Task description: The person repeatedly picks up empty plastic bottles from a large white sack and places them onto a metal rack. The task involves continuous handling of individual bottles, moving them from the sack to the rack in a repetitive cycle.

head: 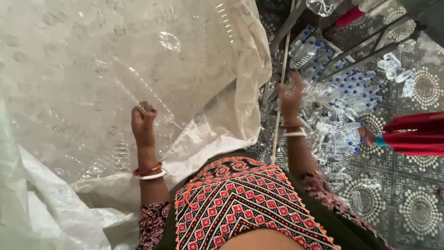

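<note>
Inside white sack (115, 69), left hand (143, 122) drops bottle (144, 107).

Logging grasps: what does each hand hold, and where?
Left hand grips a clear bottle at its end, over the sack. Right hand: cannot tell.

Glossy clear plastic bottles (344, 99), woven sack (217, 129)
</note>
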